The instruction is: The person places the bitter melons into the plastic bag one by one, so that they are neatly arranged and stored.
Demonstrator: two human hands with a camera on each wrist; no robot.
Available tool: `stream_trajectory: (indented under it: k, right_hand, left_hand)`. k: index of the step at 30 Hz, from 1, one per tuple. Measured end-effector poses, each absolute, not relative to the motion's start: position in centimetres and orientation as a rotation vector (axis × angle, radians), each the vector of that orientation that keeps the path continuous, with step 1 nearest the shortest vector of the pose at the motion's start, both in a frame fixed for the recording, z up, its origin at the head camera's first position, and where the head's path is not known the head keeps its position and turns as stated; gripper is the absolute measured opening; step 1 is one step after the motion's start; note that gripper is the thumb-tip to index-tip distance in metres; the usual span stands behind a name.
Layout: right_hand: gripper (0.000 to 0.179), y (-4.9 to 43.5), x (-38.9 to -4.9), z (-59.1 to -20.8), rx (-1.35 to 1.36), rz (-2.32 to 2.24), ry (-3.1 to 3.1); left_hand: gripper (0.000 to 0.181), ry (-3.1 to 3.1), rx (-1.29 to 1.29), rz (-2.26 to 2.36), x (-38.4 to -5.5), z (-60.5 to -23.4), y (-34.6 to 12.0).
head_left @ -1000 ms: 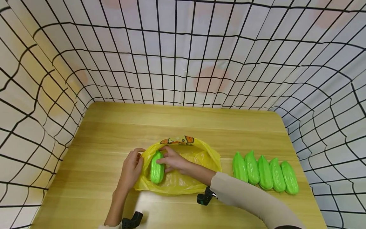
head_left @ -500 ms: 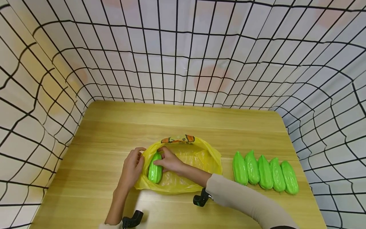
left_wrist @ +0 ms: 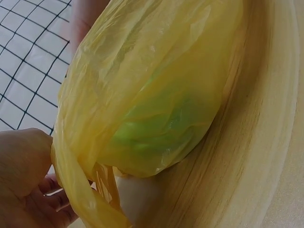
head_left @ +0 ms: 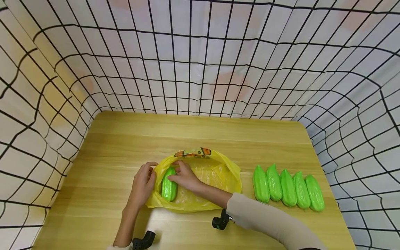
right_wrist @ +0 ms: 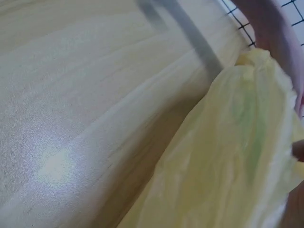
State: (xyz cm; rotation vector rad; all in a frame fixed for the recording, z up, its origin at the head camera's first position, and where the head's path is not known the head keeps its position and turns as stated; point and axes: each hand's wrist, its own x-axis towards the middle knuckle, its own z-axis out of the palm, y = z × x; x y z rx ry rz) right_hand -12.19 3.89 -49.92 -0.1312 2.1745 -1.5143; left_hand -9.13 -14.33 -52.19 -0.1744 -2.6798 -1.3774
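Note:
A yellow plastic bag (head_left: 229, 175) lies on the table with its mouth held wide, an orange printed patch on its far rim. My left hand (head_left: 143, 184) grips the bag's left edge; in the left wrist view the fingers (left_wrist: 52, 202) are around the gathered film. Inside the bag's left end is a bright green ribbed gourd (head_left: 169, 188), glossy and elongated. My right hand (head_left: 186, 177) reaches in from the right and holds the gourd's upper part, thumb across its top; its other fingers are partly hidden. In the left wrist view the gourd shows through the yellow film (left_wrist: 156, 57).
Several matching green gourds (head_left: 289, 188) lie side by side in a slanting row at the right of the wooden table (head_left: 193, 132). Black wire mesh (head_left: 200, 73) backed by pale cloth encloses the back and both sides. Black wrist devices (head_left: 221, 220) hang below the arms.
My right hand has shifted the gourd slightly left, closer to the bag's left wall. My left hand stays at the bag's edge, and the row of gourds is unchanged.

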Motion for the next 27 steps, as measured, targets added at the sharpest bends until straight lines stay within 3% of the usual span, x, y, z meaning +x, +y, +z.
stream_trajectory:
  k: [15,21,27]
  right_hand:
    - [0.036,7.8,-12.4,-42.1,-0.627,-1.221,2.297]
    - [0.021,11.2,-12.7,-40.7,-0.686,-1.245,2.291]
    - [0.019,15.9,-13.1,-39.8,-0.644,-1.378,2.167]
  left_hand:
    - [0.025,-2.676,-0.152,-1.399,-9.1,-52.1,-14.4]
    - [0.027,-2.655,-0.176,-1.334,-9.1,-52.2,-14.4]
    - [0.027,-2.657,-0.183,-1.325,-9.0,-52.4,-14.2]
